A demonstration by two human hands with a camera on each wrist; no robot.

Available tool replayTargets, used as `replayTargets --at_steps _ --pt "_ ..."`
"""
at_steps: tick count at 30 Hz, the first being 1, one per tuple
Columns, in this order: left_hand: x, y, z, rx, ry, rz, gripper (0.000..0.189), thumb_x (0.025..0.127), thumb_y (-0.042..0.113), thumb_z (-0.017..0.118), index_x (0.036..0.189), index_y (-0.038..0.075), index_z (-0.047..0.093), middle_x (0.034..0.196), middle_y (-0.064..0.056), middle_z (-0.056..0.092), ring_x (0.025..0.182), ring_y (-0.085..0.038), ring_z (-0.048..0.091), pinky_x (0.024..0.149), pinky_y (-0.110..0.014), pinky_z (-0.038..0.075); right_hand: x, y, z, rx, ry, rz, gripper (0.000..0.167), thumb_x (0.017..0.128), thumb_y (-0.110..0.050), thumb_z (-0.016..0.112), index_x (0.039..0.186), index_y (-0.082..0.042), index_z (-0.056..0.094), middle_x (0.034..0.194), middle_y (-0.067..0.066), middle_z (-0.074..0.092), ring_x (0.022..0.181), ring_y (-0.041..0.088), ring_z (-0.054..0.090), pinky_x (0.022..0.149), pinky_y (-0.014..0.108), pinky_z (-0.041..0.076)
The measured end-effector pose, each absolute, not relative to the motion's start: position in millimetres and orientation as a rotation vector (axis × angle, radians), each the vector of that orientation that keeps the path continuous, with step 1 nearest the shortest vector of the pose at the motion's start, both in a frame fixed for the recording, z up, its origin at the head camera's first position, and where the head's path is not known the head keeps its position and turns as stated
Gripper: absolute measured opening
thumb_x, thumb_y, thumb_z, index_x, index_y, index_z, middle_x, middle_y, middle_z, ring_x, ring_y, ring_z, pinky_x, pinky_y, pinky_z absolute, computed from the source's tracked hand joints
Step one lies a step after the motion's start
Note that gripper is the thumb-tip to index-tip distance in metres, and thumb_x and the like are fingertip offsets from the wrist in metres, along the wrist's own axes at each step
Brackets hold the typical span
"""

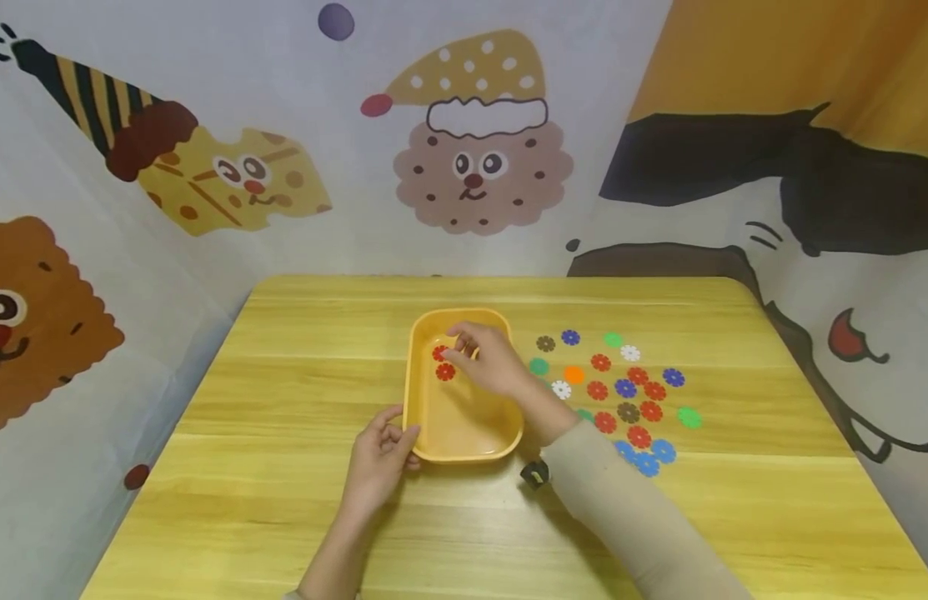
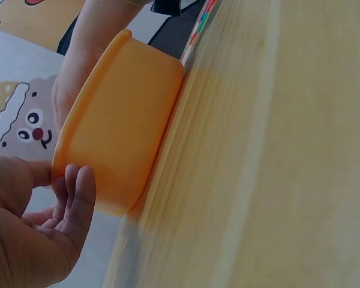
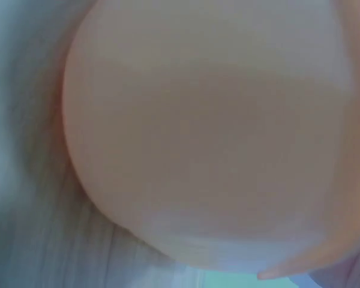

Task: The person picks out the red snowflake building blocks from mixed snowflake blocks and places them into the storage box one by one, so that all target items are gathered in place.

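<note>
A yellow-orange plastic tray (image 1: 464, 430) stands on the wooden table. My left hand (image 1: 377, 458) grips its near left corner, thumb at the rim and fingers against the outer wall; the left wrist view shows this hand (image 2: 45, 222) at the tray's side (image 2: 123, 120). Over the tray's far half is my right hand (image 1: 489, 360), thumb and index fingertips apart. Two red notched plastic discs show inside the tray: one disc (image 1: 445, 372) lies on the bottom, and the other disc (image 1: 438, 353) is right at the thumb tip. The right wrist view is blurred.
Right of the tray, several notched discs lie scattered on the table (image 1: 298, 358), among them a red disc (image 1: 639, 437), a white disc (image 1: 630, 353), a brown disc (image 1: 545, 343), an orange disc (image 1: 574, 375) and a light-blue disc (image 1: 663, 451). A cartoon-printed wall covering (image 1: 358, 208) hangs behind the table.
</note>
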State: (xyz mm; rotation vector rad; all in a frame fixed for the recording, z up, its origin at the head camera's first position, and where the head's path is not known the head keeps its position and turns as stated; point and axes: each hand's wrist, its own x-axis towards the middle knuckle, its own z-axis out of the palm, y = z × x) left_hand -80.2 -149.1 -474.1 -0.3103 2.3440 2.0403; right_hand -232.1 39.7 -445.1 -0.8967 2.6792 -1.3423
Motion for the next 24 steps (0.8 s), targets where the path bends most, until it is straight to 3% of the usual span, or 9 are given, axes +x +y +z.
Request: replayTargets --at_steps 24 --pt "-81.4 -149.4 -473.7 -0.309 2.377 2.005 0.05 0.099 0.007 0.066 0.143 -0.007 0.047 0.083 -0.015 0.06 0.065 -0.022 0.066 0.061 -0.03 0.065 -212.5 86.8 -440.7 -0.81 2.738 -1.507 0.032 0.095 -0.016 0.073 0.123 -0.002 0.066 0.094 0.004 0.068 0.086 0.017 0.064 0.072 0.027 0.061"
